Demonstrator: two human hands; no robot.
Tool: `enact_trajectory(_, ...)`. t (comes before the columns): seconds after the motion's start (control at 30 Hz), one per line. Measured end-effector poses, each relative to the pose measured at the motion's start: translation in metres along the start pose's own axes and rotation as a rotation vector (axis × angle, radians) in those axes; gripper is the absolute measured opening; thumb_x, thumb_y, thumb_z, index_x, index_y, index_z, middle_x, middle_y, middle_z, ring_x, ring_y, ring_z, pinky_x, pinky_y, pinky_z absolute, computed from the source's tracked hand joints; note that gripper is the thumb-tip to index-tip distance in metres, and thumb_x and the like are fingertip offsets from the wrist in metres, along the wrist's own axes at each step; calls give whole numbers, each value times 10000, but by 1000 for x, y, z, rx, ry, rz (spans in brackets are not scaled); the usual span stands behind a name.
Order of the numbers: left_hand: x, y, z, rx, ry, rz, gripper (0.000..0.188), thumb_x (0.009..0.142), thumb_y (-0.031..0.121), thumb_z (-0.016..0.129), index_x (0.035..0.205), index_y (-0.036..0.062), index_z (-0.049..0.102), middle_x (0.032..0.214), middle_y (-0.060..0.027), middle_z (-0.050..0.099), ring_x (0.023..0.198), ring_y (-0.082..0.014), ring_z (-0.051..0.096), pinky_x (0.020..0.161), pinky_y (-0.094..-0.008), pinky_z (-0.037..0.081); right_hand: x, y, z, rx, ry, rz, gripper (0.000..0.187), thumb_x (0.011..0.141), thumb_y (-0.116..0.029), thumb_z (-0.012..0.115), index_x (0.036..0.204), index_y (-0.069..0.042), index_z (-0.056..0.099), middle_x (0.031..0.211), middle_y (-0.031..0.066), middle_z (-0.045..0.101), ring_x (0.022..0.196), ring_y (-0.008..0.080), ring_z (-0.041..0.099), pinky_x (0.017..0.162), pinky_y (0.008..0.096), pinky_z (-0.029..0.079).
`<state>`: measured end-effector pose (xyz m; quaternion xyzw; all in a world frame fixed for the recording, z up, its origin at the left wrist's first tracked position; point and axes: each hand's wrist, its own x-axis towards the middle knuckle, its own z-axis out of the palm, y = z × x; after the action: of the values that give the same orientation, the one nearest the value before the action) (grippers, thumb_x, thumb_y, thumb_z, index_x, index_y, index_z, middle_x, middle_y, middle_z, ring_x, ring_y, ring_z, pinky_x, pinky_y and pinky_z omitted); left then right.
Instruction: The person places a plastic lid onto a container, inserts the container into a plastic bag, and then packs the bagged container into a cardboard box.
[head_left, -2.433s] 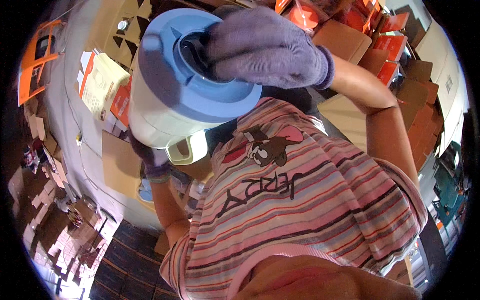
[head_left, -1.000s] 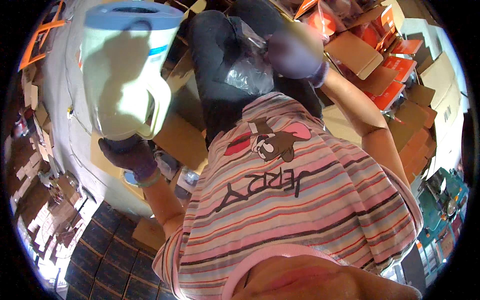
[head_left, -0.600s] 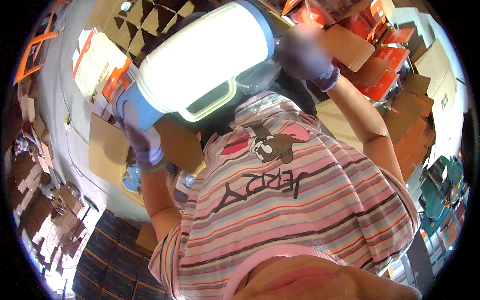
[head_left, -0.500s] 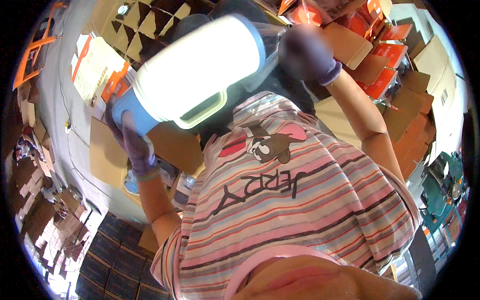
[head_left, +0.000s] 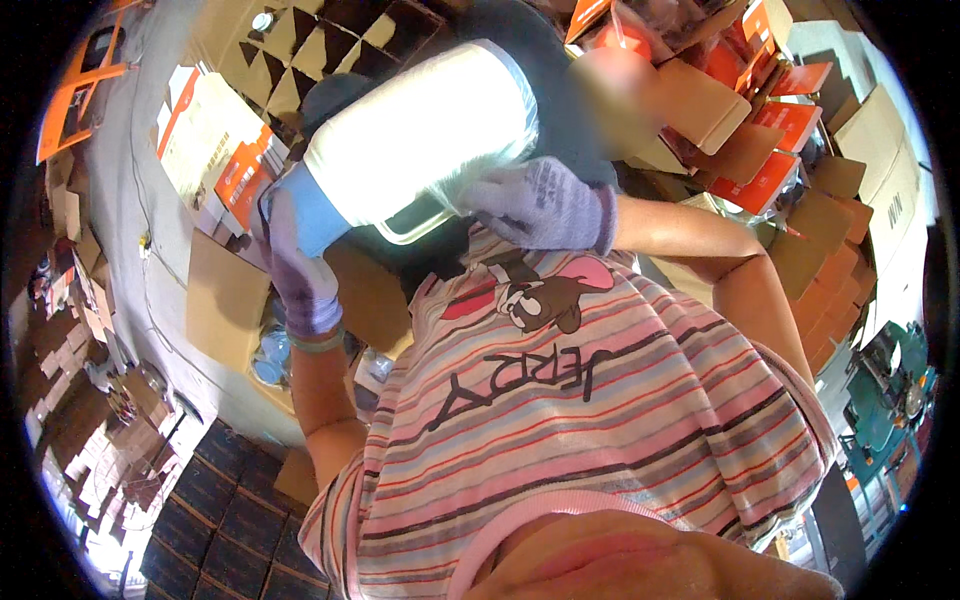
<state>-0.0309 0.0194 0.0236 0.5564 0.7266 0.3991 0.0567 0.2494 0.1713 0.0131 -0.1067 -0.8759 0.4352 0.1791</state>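
A big white jug (head_left: 415, 135) with a blue lid (head_left: 312, 215) and a side handle (head_left: 415, 228) lies tilted in the air before my chest, its base up to the right. My left hand (head_left: 295, 255), in a purple-grey glove, is wrapped round the lid end. Clear plastic film (head_left: 515, 85) covers the base end and runs down the jug's side. Gloved too, my right hand (head_left: 540, 205) is closed against the jug's side by the handle, where the film bunches; its fingertips are partly hidden.
Behind the jug stands an open carton with cardboard dividers (head_left: 300, 60). Orange-and-white boxes (head_left: 215, 145) lie at the left. Open cartons and red-orange boxes (head_left: 780, 130) pile up at the right. An open cardboard box (head_left: 225, 300) sits below my left hand, and dark stacked cartons (head_left: 240, 520) are at lower left.
My right hand has moved from beyond the jug's base down and left to its side near the handle. The film no longer stretches out past the base. My left hand keeps its hold.
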Motion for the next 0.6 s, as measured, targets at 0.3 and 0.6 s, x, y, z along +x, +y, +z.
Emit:
enact_trajectory(0.3,3,40,24,-990,219,-967,428,968,318,495,1304,53,479,1274,-103,519,1133,-233,531,933,-395,484,27,-10,76,81,-191,-210,331,783,-212,656,1078,-91,569,1037,74,608,836,274,650,653,380,547)
enact_trajectory(0.6,-15,63,22,-903,175,-780,404,954,130,545,1342,73,450,1206,-63,529,1051,-147,541,922,-310,464,42,-1,52,355,-411,-183,183,842,-190,656,969,-61,628,852,130,613,760,321,630,659,413,507)
